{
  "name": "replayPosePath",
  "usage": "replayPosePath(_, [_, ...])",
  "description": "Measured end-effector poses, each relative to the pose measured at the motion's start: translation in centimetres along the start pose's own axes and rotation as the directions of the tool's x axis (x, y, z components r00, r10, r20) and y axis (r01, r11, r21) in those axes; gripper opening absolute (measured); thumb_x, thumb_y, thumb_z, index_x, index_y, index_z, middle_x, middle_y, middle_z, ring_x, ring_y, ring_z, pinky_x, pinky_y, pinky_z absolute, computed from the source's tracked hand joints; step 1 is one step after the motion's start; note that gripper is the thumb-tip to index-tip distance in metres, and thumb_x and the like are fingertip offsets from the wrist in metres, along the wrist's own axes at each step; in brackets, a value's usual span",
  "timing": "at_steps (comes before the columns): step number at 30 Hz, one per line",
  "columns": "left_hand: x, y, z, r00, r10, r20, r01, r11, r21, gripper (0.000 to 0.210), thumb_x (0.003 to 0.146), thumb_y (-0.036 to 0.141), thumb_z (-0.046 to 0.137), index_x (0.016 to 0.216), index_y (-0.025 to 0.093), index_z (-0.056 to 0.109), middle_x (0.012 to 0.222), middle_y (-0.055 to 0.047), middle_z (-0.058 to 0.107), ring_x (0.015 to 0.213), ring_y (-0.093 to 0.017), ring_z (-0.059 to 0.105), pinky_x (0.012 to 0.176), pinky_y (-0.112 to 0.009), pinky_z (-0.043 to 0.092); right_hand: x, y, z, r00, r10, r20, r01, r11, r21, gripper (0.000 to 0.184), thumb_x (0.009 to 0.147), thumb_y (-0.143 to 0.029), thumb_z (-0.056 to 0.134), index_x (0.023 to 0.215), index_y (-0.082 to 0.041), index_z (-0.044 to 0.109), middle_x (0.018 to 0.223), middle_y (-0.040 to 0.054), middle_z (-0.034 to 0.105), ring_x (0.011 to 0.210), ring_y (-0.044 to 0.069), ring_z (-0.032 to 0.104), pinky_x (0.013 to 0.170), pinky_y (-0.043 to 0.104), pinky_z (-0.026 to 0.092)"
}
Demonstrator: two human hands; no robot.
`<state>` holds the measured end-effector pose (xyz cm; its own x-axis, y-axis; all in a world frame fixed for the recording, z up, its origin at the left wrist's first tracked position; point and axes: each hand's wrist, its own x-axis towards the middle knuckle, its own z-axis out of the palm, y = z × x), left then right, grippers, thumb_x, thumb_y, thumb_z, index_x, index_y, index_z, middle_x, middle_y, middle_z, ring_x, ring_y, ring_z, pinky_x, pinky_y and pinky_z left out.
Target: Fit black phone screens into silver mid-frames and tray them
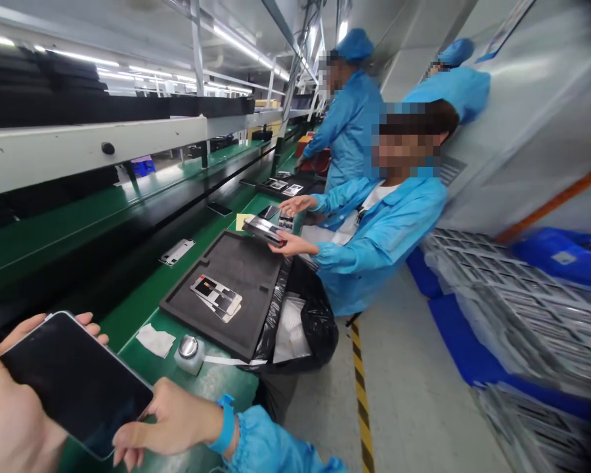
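Note:
A phone (pixel 76 387) with a dark, blank screen and a pale frame lies tilted in both of my hands at the lower left. My left hand (pixel 14 414) wraps round its left side, and fingertips show past its upper edge. With thumb and fingers, my right hand (pixel 172 417) grips the lower right corner; a blue strap (pixel 224 424) circles that wrist. Beyond the phone, a white bottle with a metal cap (pixel 189 355) and a crumpled white wipe (pixel 156 341) rest on the green bench (pixel 211 410).
A black tray (pixel 246 263) carries flat phone parts (pixel 217 297). Beside it, a black bag (pixel 320 322) holds clear packaging. A co-worker (pixel 384 223) in blue holds a phone-like device (pixel 264 230); others stand behind. A phone plate (pixel 177 251) lies on the green belt. Racks (pixel 522 315) stand right.

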<state>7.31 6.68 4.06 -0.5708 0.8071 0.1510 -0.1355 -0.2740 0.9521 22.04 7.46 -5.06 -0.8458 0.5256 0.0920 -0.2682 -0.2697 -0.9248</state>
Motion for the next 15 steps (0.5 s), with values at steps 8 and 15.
replayPosePath(8, [1.7, 0.6, 4.7, 0.972, 0.007, -0.235, -0.030, 0.995, -0.093, 0.056, 0.106, 0.071, 0.033, 0.098, 0.033, 0.073, 0.086, 0.003, 0.082, 0.089, -0.025, 0.079, 0.082, -0.045, 0.069, 3.3, -0.4, -0.6, 0.998, 0.038, -0.059, -0.035, 0.998, 0.052, 0.066, 0.066, -0.077, 0.088, 0.059, -0.016, 0.063, 0.048, -0.0025, 0.058, 0.040, 0.010, 0.054, 0.043, 0.022, 0.047])
replayPosePath(15, [12.2, -5.1, 7.0, 0.978, -0.123, -0.170, 0.106, 0.989, -0.106, 0.071, 0.102, 0.080, 0.025, 0.107, 0.023, 0.068, 0.080, -0.003, 0.076, 0.086, -0.029, 0.076, 0.079, -0.051, 0.065, -1.5, -2.5, -7.1, 0.953, -0.092, -0.289, 0.034, 0.979, -0.200, 0.055, 0.093, -0.069, 0.068, 0.094, -0.015, 0.073, 0.073, 0.0019, 0.071, 0.057, 0.012, 0.064, 0.058, 0.024, 0.053])
